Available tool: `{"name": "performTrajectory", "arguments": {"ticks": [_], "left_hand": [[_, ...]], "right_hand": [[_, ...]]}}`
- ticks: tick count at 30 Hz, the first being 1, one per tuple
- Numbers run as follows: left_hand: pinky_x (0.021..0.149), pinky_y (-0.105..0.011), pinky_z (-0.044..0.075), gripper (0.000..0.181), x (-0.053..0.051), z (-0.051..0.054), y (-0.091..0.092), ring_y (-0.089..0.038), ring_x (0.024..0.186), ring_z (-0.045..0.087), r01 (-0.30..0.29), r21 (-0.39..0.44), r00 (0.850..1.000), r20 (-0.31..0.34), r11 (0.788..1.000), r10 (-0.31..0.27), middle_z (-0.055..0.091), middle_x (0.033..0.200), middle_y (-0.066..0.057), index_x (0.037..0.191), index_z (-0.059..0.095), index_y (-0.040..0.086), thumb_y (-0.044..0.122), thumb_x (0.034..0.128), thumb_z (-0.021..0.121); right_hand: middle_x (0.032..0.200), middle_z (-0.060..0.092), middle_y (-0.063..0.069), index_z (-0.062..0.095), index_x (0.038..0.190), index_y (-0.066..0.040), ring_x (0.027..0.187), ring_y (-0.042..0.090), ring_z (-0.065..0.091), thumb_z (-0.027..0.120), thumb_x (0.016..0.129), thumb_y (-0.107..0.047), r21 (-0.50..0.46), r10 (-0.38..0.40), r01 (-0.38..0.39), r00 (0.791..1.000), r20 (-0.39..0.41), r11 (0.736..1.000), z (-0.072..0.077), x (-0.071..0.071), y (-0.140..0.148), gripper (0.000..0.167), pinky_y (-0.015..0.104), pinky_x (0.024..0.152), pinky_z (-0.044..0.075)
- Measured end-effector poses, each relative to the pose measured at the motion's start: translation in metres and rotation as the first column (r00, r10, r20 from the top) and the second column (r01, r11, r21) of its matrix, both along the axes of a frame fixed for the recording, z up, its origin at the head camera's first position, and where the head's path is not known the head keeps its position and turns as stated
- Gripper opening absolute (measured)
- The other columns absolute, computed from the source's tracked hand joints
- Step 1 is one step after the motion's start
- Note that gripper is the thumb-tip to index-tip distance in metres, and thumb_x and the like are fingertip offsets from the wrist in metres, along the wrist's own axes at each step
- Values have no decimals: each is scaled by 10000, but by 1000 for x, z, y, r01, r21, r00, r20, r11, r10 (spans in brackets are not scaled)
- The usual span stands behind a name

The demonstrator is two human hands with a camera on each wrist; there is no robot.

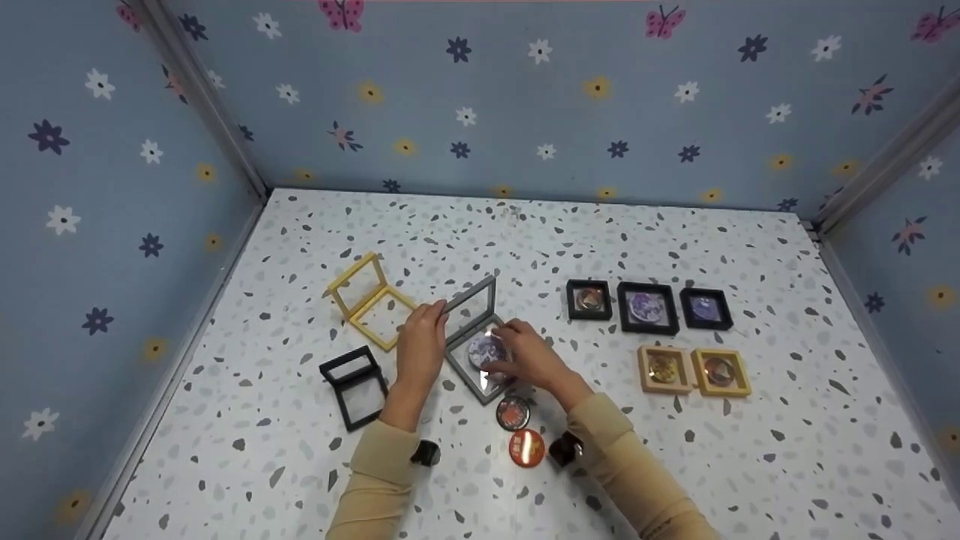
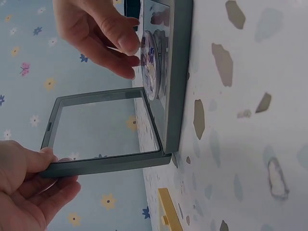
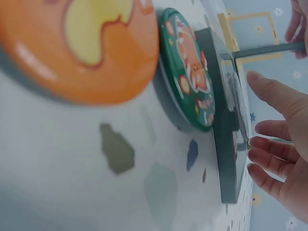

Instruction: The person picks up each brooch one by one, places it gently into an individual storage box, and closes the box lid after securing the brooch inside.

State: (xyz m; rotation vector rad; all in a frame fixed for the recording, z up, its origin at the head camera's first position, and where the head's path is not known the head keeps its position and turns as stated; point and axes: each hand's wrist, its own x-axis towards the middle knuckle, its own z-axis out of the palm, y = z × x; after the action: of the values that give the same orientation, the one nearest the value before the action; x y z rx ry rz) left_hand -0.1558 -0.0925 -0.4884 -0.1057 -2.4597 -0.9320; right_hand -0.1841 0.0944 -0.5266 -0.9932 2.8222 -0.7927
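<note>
A grey hinged display frame (image 1: 463, 369) lies on the table with its clear lid raised. My left hand (image 1: 422, 341) pinches the edge of that lid (image 2: 101, 163) between thumb and fingers. On the clear film inside the lower half rests a round purple-and-white button badge (image 2: 150, 65). Over this badge is my right hand (image 1: 534, 356), its thumb and fingers spread at the badge's sides; whether they touch it is hard to tell. Close to the frame's near corner lie a dark-rimmed badge (image 1: 513, 413) and an orange-red badge (image 1: 526, 448).
Left of the hands stand an open yellow frame (image 1: 367, 319) and an open black frame (image 1: 346, 409). On the right are several closed frames holding badges, among them a black frame (image 1: 622, 320) and a yellow frame (image 1: 742, 373). Flowered walls (image 1: 502, 97) border the speckled table (image 1: 247, 465).
</note>
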Motion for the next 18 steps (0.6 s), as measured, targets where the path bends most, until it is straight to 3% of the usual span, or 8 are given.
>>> {"name": "performTrajectory", "arguments": {"ticks": [11, 18], "left_hand": [[694, -357, 477, 184, 1, -1, 0, -263, 814, 586, 23, -10, 1000, 0, 1000, -23, 609, 852, -130, 1003, 628, -33, 30, 837, 581], [700, -361, 474, 196, 2, -3, 0, -269, 807, 584, 27, -4, 1000, -9, 1000, -27, 604, 845, -132, 1012, 626, -36, 43, 838, 580]], "right_hand": [[1011, 510, 134, 535, 1159, 41, 888, 241, 503, 794, 630, -254, -85, -67, 77, 991, 114, 993, -5, 2, 32, 659, 368, 780, 430], [987, 529, 111, 520, 1168, 52, 888, 242, 537, 821, 583, -216, -92, -55, 71, 984, 169, 993, -8, 3, 42, 710, 366, 803, 429]]}}
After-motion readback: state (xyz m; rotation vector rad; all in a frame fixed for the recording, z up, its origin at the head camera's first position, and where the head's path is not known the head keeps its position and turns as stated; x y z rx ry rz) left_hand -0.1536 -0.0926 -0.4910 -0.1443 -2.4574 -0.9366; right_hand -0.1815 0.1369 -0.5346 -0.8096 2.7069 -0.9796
